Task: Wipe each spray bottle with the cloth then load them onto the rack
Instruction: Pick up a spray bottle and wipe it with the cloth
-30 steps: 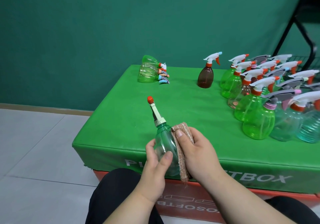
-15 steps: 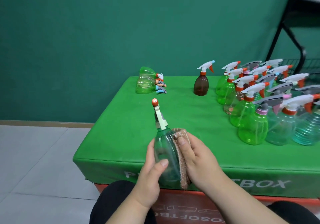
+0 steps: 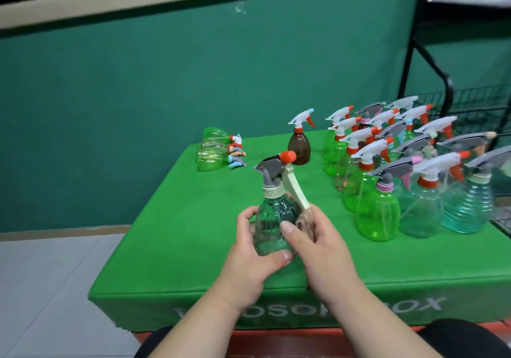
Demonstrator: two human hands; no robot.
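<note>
Head view: green padded desk [image 3: 193, 219] is filling most of the frame, and the black wire rack [image 3: 481, 103] is showing at 2 o'clock just past the desk's right edge. Can't tell whether anything is loaded on it yet.

A block of upright spray bottles [image 3: 377, 214] is standing in rows at 3 o'clock. They are mostly green, with a few teal ones at the near right. A small pile of green bottles [image 3: 211, 153] is lying on its side at 11 o'clock. A lone brown bottle [image 3: 299, 147] is standing at 12 o'clock, between the pile and the rows.

The clear spray bottle [image 3: 269, 219] is being held upright over the desk's near middle, trigger head pointing away.

- Left hand [image 3: 249, 266] is wrapping the body from 9 o'clock, fingers curled round the back and thumb across the lower front.
- Right hand [image 3: 323, 255] is pressing the brown cloth [image 3: 305, 222] onto the body's 3 o'clock side, with its thumb lying on the front wall.

Judging this as mid-wipe, with many bottles waiting.

Handling call:
- The bottle is looking empty, so it's probably light.
- The thin plastic wall is likely flexing under squeeze and running slick on the smooth bulge.
- The cloth is soft and conforming to the body.
- I'd be gripping the body at its widest band or at the neck collar.
- Avoid the trigger lever, which looks like the weak part.
</note>
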